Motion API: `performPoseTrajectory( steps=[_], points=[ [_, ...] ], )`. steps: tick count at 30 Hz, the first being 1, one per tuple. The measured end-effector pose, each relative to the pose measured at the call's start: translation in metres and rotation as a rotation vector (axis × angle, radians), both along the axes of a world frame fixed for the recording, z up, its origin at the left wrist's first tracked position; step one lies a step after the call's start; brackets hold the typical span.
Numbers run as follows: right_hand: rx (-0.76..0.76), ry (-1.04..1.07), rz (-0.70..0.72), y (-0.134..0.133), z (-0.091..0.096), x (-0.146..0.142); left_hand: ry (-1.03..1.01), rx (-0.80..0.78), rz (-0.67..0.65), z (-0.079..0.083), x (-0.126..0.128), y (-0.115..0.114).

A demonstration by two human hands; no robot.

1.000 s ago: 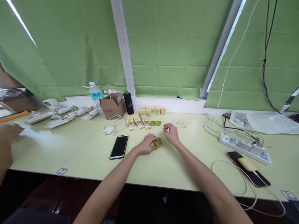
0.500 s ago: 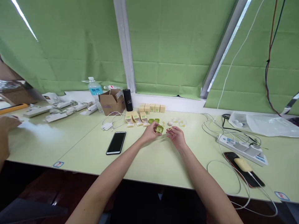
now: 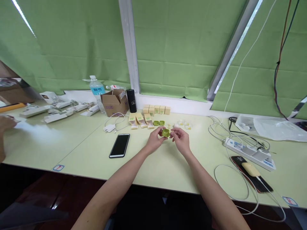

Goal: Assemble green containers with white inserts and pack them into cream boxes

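"What's on at that pale worktop (image 3: pixel 141 169)?"

"The left hand (image 3: pixel 154 140) pinches a green cup (image 3: pixel 165 133); the right hand (image 3: pixel 181 140) has its fingers bunched at the rim, on what I can't make out."

"And the cup?"

"Between the hands, tipped so its hollow shows: squarish, rounded corners, yellowish green. Behind it sit two more cups (image 3: pixel 162 123) and tiny yellow bits (image 3: pixel 169 126)."

Between the person's left hand (image 3: pixel 154 140) and right hand (image 3: pixel 181 140) is a cup (image 3: pixel 165 133). On the table (image 3: pixel 165 171), a phone (image 3: pixel 119 145) lies to the left; behind it is a charger (image 3: pixel 110 128), and behind this a carton (image 3: pixel 113 105), between a bottle (image 3: pixel 97 91) and a flask (image 3: pixel 131 101). A power strip (image 3: pixel 249 154) lies to the right.
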State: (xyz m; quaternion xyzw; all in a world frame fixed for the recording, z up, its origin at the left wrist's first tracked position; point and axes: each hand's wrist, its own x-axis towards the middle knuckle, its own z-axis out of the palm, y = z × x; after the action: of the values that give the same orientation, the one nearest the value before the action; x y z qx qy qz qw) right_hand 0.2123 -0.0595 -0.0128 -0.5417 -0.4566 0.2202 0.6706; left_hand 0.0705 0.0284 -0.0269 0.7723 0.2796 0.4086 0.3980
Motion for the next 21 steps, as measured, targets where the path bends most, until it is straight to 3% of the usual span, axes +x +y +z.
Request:
performPoseTrajectory(
  steps=[7, 14, 21],
  points=[
    [0.035, -0.474, -0.099, -0.007, -0.008, -0.006, 0.021, 0.093, -0.004, -0.005, -0.001, -0.004],
    [-0.073, -0.828, -0.170, -0.010, -0.011, 0.000, -0.004, 0.181, -0.010, -0.011, -0.002, -0.007],
    [-0.040, -0.977, -0.255, -0.011, -0.012, 0.000, -0.096, 0.146, -0.028, -0.010, -0.001, -0.010]
  ],
)
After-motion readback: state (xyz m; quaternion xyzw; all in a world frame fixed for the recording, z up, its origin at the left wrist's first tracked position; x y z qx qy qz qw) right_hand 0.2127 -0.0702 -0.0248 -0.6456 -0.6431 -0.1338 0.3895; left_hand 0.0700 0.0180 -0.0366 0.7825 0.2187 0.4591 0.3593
